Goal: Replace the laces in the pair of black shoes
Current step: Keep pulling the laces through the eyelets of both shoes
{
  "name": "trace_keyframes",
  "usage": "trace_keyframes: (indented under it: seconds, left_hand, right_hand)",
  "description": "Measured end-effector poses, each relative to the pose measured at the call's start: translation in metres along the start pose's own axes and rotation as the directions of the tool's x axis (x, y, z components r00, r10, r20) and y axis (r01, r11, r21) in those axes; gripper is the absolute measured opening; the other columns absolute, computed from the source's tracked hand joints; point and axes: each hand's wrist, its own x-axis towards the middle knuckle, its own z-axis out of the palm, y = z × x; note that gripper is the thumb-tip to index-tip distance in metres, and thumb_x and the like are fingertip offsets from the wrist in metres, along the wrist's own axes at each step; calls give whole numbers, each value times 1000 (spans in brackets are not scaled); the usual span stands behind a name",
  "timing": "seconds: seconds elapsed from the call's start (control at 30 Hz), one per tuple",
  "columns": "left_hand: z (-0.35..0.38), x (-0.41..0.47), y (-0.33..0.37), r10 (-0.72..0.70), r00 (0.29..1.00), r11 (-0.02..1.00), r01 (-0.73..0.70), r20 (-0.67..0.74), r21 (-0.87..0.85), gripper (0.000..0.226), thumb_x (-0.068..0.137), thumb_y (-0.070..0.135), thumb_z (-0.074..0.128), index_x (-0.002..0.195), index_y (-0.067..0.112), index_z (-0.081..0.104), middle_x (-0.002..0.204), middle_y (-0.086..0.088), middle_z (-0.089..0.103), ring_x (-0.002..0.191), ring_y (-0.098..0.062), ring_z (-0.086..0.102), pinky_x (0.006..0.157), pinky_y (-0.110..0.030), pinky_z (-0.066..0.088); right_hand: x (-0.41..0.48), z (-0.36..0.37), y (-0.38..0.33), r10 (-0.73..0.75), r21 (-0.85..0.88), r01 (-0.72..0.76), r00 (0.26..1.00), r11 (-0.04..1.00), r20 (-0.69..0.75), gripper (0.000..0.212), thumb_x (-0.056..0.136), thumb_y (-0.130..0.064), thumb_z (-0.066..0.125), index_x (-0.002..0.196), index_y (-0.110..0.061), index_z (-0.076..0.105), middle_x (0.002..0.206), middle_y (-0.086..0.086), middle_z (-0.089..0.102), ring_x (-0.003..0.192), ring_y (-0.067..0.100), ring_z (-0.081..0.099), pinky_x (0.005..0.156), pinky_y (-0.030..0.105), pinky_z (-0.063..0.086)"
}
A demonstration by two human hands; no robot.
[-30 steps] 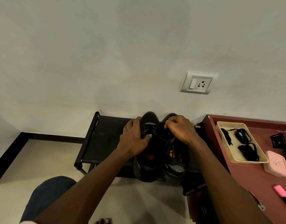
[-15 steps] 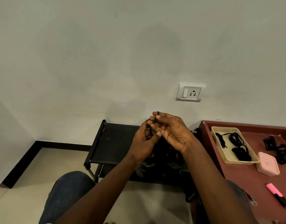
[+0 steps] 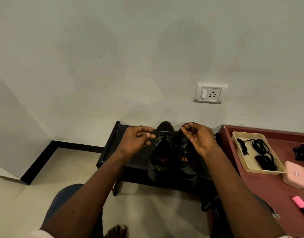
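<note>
Black shoes [image 3: 171,155] stand side by side on a low black rack [image 3: 137,167] against the wall, toes toward the wall, heels near. Both hands are raised over the toe ends, well apart from each other.

- Left hand [image 3: 137,141]: over the left side of the left shoe, fingers curled, thumb and forefinger pinched together at the end of a thin black lace [image 3: 178,146].
- Right hand [image 3: 199,140]: palm up over the right shoe, fingertips drawn in and nipping the other end of the lace, whose dark tip shows just above the fingers.
- Lace: runs loose between the hands, across the tongues of the shoes; which eyelets it passes through cannot be told in the dark.

To the right of the rack, a maroon desk [image 3: 268,194] carries a cream tray [image 3: 261,170] holding coiled spare laces [image 3: 262,152]. Just near of the tray lies a pink box [image 3: 295,176], and nearer still a pink marker [image 3: 300,204]. A white socket [image 3: 210,93] is set in the wall above the shoes. A bare foot [image 3: 116,231] rests on the pale floor at the near edge.
</note>
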Motion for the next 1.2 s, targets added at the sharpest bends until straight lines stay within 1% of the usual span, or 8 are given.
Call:
trace_keyframes:
  seconds: [0.13, 0.2, 0.27, 0.4, 0.6, 0.83, 1.0, 1.2]
  left_hand:
    - [5, 9, -12, 54, 991, 984, -32, -125, 174, 5, 97, 16, 72, 98, 14, 76, 81, 0, 79, 73, -11, 72, 66, -22, 56]
    - [10, 15, -17, 89, 987, 958, -49, -132, 282, 9, 96, 19, 72, 94, 23, 79, 79, 7, 78, 74, -5, 71, 68, -17, 55]
    - [14, 20, -20, 90, 995, 945, -74, -38, 319, 20, 97, 9, 67, 98, 23, 81, 86, 9, 78, 74, -1, 70, 74, -20, 60]
    - [20, 30, -26, 74, 989, 957, -107, 127, 271, 21, 95, 2, 65, 108, 15, 75, 91, 2, 79, 84, -6, 76, 79, -36, 65]
    - [28, 50, -31, 82, 988, 953, -116, 130, 281, 12, 89, 21, 80, 96, 24, 71, 76, 5, 77, 61, -5, 72, 62, -21, 58]
    - [17, 73, -35, 45, 985, 961, -88, 164, 263, 25, 96, 7, 67, 84, 28, 75, 72, 6, 76, 63, -4, 71, 62, -17, 56]
    - [16, 82, -40, -22, 989, 988, 0, 144, 153, 18, 96, 5, 67, 109, 15, 73, 80, 4, 79, 71, -10, 76, 66, -17, 57]
    - [26, 87, -36, 40, 977, 995, -58, 210, 79, 35, 92, 11, 76, 126, 12, 68, 88, 1, 80, 81, -15, 78, 74, -25, 61]
  right_hand:
    - [4, -1, 14, -53, -512, -39, 985, 858, -165, 23, 97, -10, 64, 115, 4, 64, 99, 15, 67, 80, 21, 65, 85, 42, 62]
    - [0, -3, 22, -195, -867, -7, 973, 499, -120, 60, 94, -22, 69, 148, -8, 46, 132, 15, 57, 102, 25, 63, 87, 43, 59]
    - [-6, -2, 28, -313, -947, 176, 946, 269, 87, 79, 94, -24, 71, 161, -26, 30, 151, 6, 43, 117, 24, 61, 97, 45, 56]
    - [-12, 9, 39, -120, -801, 421, 904, 425, 411, 52, 99, -9, 66, 146, -27, 56, 127, 0, 70, 85, 15, 75, 81, 28, 60]
    - [-11, 9, 46, -105, -861, 480, 877, 169, 468, 43, 99, -12, 65, 138, -31, 65, 89, -10, 73, 84, 3, 69, 78, 15, 56]
    - [10, 10, 49, -333, -918, 395, 872, 43, 359, 18, 98, -29, 69, 113, -31, 79, 103, -12, 67, 92, 4, 63, 79, 21, 53]
    - [12, 10, 54, -235, -881, 472, 859, 22, 455, 38, 95, -32, 72, 132, -39, 68, 105, -14, 67, 73, -2, 52, 75, 25, 49]
    - [14, 10, 51, -326, -841, 538, 787, -52, 524, 28, 97, -40, 69, 125, -36, 73, 100, -12, 68, 84, 4, 60, 77, 31, 55]
